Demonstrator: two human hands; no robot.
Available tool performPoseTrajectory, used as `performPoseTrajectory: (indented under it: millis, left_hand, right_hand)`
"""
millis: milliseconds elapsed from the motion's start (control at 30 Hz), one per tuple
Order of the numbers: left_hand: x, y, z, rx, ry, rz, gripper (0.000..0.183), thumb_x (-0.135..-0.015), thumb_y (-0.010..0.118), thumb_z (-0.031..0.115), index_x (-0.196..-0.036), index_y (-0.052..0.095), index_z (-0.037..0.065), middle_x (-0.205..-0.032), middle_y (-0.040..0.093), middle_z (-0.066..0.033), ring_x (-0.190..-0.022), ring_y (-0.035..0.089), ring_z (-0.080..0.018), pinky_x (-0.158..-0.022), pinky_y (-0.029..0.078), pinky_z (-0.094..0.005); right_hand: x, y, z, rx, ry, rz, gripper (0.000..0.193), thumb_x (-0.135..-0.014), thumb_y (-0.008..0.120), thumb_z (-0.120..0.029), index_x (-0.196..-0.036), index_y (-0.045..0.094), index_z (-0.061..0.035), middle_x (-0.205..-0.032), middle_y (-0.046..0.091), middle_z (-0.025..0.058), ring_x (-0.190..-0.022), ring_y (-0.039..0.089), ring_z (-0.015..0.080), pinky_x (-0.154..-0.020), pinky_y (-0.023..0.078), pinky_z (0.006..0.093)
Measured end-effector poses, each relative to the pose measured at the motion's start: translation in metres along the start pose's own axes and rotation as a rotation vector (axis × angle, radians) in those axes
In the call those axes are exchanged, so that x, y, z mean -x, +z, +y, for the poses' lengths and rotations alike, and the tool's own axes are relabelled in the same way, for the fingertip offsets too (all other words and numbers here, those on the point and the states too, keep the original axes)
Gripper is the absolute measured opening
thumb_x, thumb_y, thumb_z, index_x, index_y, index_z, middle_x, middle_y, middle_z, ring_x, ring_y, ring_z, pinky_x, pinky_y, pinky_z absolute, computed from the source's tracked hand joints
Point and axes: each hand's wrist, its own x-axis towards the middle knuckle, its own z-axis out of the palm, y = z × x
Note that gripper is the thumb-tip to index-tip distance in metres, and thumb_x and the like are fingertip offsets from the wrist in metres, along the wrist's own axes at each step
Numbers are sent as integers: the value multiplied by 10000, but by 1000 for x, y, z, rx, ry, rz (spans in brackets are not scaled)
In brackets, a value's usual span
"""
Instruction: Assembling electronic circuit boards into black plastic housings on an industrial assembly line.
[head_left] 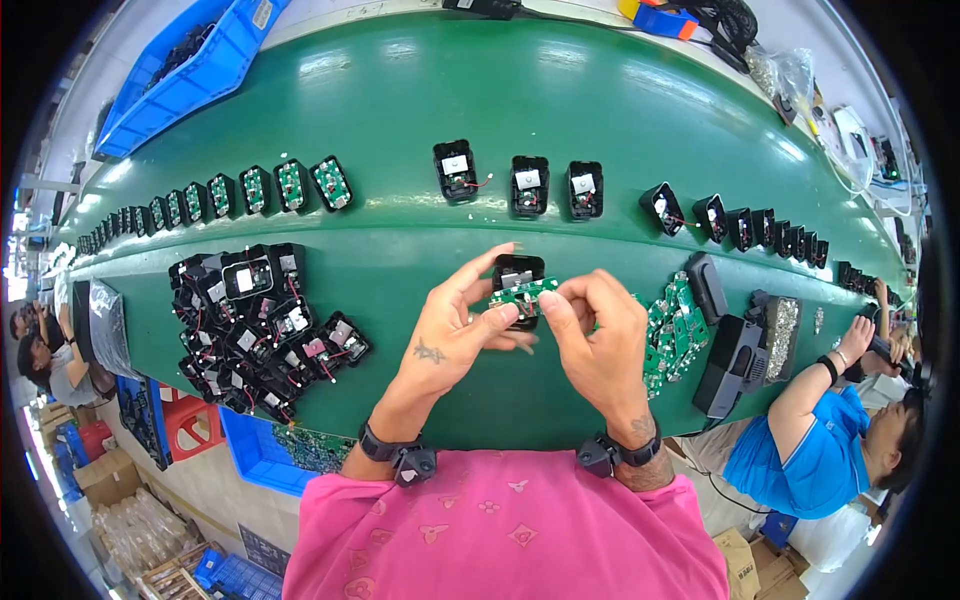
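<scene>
Between my hands, above the green table, is a small black plastic housing (518, 266) with a green circuit board (524, 294) across its opening. My left hand (448, 335) is closed around the housing, its thumb touching the near edge of the board. The board's right end is pinched by my right hand (602, 330). Whether the board sits inside the housing or just above it, I cannot tell. Right of my right hand lies a pile of loose green circuit boards (676, 333). Left of my hands is a heap of black housings (255, 325) with wires and pale parts inside.
Beyond my hands, three black housings (529, 186) stand apart along the green table (420, 110). Rows of housings extend left (252, 190) and right (738, 228). A black device (731, 366) and a tray of small metal parts (783, 340) lie at right, near a co-worker in blue (815, 450).
</scene>
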Motion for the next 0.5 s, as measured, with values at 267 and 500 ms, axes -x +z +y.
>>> performPoseTrajectory:
  millis: [267, 500]
  left_hand:
    - [11, 3, 16, 242, -143, -83, 631, -964, 645, 181, -1492, 346, 9, -1184, 654, -171, -811, 741, -268, -651, 623, -262]
    - [11, 4, 12, 301, -170, -83, 625, -956, 653, 164, -1482, 356, 5, -1183, 648, -175, -824, 741, -277, -653, 628, -273]
  right_hand:
    - [1, -10, -15, -135, 80, -43, 222, -881, 731, -137, -821, 567, 2, -630, 539, 15, -541, 489, 76, -486, 380, 244]
    - [7, -10, -11, -151, 74, -85, 242, -863, 735, -150, -777, 566, -1, -646, 551, 46, -540, 495, 109, -495, 380, 273]
